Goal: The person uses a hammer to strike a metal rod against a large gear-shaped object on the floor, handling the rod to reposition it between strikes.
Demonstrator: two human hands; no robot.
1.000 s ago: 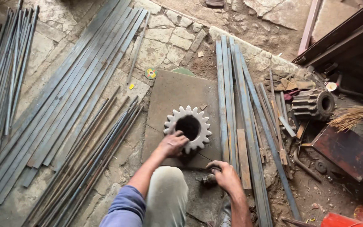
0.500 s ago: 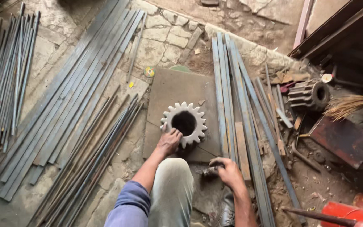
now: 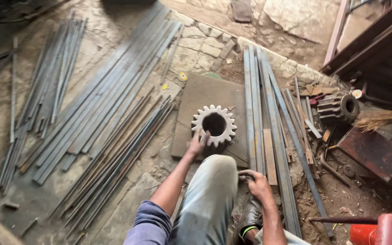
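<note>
**Hand on the gear's toothed rim**

The pale gear (image 3: pixel 214 125) stands on a flat steel plate (image 3: pixel 200 97) on the floor, bore facing up, which keeps it steady. The left hand (image 3: pixel 197 145) rests on its near-left teeth, fingers curled over the rim. The right hand (image 3: pixel 259 186) is closed loosely near the shoe (image 3: pixel 250 218), beside long steel strips (image 3: pixel 268 113); what it clasps cannot be told.
</note>
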